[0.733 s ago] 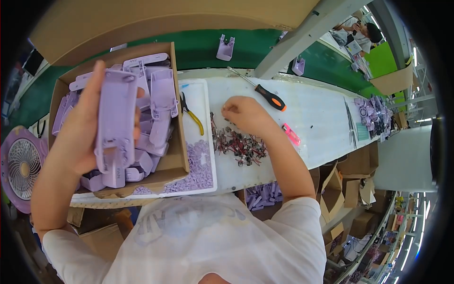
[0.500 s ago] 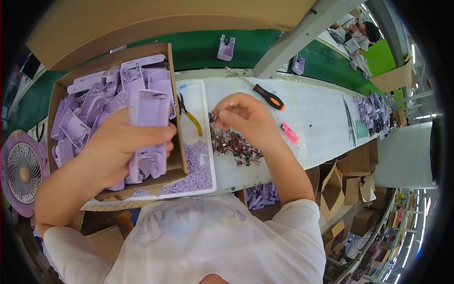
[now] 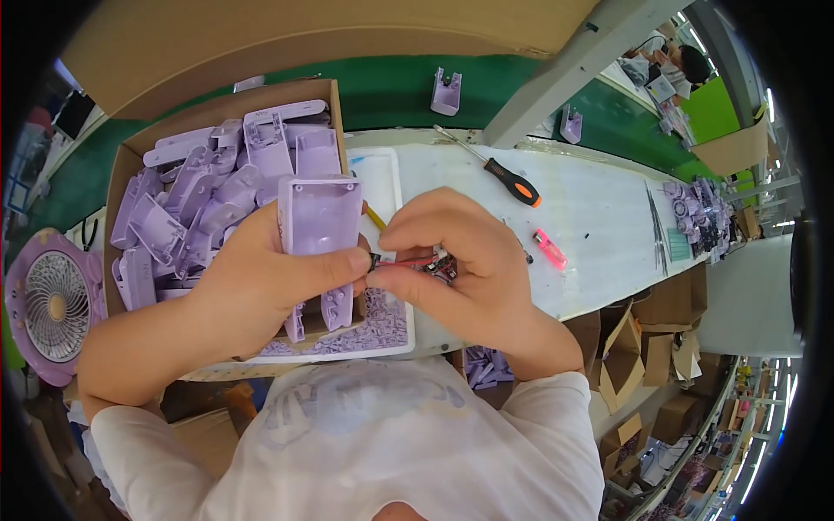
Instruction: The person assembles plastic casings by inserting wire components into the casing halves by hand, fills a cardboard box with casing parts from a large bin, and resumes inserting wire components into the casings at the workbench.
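My left hand (image 3: 261,269) is wrapped round a lilac plastic housing (image 3: 323,217), hollow side facing me, with two prong-like ends at its lower part. It is held up in front of a cardboard box (image 3: 336,113) filled with similar lilac housings (image 3: 234,195). Close against the housing's right side, my right hand (image 3: 473,269) pinches a small wired part (image 3: 417,261) with red and black leads. The black end of that part lies by my left thumb tip. My right hand covers most of the wired-part pile on the table.
A white tray (image 3: 406,334) with tiny lilac pieces (image 3: 387,314) lies beside the box, yellow-handled pliers (image 3: 375,217) partly hidden there. Farther right are a screwdriver (image 3: 512,181) and pink lighter (image 3: 549,249). A lilac fan (image 3: 56,304) stands at left; a grey post (image 3: 556,91) rises behind.
My right hand has moved left from the pile to the housing, bringing a wired part. My left hand has turned the housing so its hollow faces me. The view has shifted slightly.
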Motion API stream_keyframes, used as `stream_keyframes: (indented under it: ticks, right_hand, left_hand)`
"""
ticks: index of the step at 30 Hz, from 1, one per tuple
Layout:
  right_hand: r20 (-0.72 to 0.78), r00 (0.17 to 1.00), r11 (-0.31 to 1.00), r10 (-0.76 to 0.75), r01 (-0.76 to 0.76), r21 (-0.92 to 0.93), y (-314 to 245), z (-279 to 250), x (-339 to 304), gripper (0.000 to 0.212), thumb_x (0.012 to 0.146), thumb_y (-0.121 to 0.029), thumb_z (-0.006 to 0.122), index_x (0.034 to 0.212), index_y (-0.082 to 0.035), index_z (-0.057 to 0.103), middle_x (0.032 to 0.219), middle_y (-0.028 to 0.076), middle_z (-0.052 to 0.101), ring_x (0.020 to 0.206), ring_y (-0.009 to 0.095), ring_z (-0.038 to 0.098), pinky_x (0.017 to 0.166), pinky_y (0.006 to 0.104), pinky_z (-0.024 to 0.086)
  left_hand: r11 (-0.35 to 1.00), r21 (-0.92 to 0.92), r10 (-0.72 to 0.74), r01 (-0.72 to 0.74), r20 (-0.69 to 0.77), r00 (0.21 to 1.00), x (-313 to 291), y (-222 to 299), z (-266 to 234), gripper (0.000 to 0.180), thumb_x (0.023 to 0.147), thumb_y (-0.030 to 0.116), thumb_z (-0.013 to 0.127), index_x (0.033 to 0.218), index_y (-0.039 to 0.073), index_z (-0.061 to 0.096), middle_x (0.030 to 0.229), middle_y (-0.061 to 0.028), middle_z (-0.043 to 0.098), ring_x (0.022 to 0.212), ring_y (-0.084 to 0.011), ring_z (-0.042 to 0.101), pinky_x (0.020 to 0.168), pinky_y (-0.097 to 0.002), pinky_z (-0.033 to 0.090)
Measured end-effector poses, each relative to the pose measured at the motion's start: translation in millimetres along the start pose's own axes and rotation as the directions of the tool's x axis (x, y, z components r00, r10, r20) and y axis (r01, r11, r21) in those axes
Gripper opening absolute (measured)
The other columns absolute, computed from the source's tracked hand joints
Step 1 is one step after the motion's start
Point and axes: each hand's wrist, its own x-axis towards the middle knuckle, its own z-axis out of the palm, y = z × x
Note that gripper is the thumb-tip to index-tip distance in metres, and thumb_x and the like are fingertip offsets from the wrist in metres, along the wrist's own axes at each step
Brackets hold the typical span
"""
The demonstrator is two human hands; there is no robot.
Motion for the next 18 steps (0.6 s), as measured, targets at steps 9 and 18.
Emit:
stream_keyframes:
  ticks: [9, 18]
  right_hand:
    - [-0.034, 0.990, 0.990, 0.135, -0.133, 0.048, -7.6, -1.1, 0.6, 0.010, 0.079, 0.005, 0.059, 0.086, -0.001, 0.056, 0.101, 0.009, 0.054, 0.082, 0.011, 0.053, 0.065, 0.0223, 0.042]
    - [-0.440, 0.892, 0.920, 0.101, 0.084, 0.383, 15.4, 42.4, 13.8, 0.007, 0.091, -0.001, 0.042, 0.098, -0.003, 0.041, 0.107, 0.013, 0.051, 0.089, 0.014, 0.054, 0.068, 0.0258, 0.045]
  left_hand:
    - [0.889, -0.388, 0.294, -0.242, 0.079, 0.953, 12.6, -17.0, -10.6, 0.070, 0.083, 0.065, 0.036, 0.115, 0.004, 0.046, 0.107, -0.0064, 0.053, 0.098, -0.0178, 0.051, 0.087, -0.0347, 0.041]
    - [0.874, -0.308, 0.451, -0.376, 0.220, 0.865, -5.8, -39.6, -5.0, 0.066, 0.087, 0.020, 0.058, 0.136, 0.018, 0.014, 0.134, -0.0068, 0.034, 0.123, -0.0202, 0.036, 0.103, -0.0390, 0.027]
